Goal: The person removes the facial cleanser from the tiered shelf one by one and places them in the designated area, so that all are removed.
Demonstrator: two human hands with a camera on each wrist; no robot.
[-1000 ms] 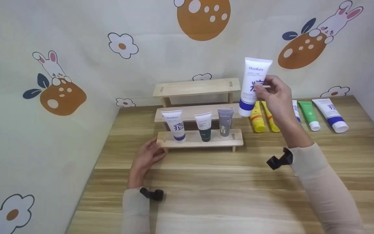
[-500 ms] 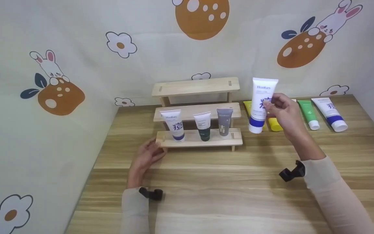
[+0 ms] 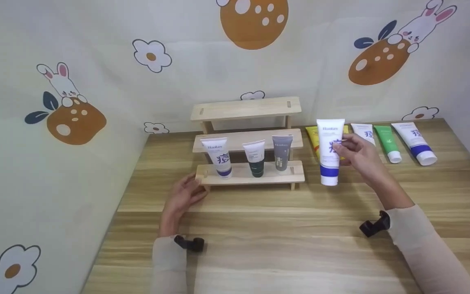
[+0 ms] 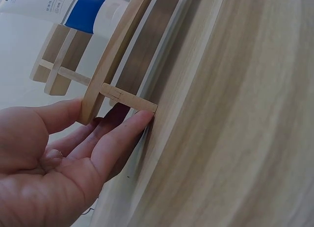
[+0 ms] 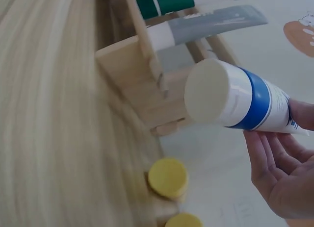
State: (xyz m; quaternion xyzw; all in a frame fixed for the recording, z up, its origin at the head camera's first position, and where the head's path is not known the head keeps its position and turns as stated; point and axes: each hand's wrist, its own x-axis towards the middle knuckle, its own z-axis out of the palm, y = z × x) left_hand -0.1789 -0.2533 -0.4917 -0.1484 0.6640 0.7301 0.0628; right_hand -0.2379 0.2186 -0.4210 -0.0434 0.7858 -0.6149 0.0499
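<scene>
My right hand (image 3: 361, 157) holds a white squeeze tube with a blue band (image 3: 330, 155) upright, cap down, right of the wooden display rack (image 3: 251, 176). In the right wrist view, thumb and fingers pinch that tube (image 5: 235, 97) by its upper part, and its cap is off the table. My left hand (image 3: 182, 196) grips the left end of the rack's lowest step; the left wrist view shows the thumb on the board (image 4: 93, 102) and a finger against its leg. On this step stand a white-and-blue tube (image 3: 220, 158), a white-and-green tube (image 3: 255, 158) and a grey tube (image 3: 282, 153).
Behind the held tube lie yellow tubes (image 3: 312, 141), partly hidden. Further right lie a white tube (image 3: 363, 130), a green tube (image 3: 388, 143) and a large white-and-blue tube (image 3: 414, 143). A patterned cloth backdrop (image 3: 194, 69) rises behind the wood-grain table (image 3: 259, 245).
My right hand has lowered the white-and-blue tube and moved it slightly right, away from the rack. My left hand has stayed at the rack's end.
</scene>
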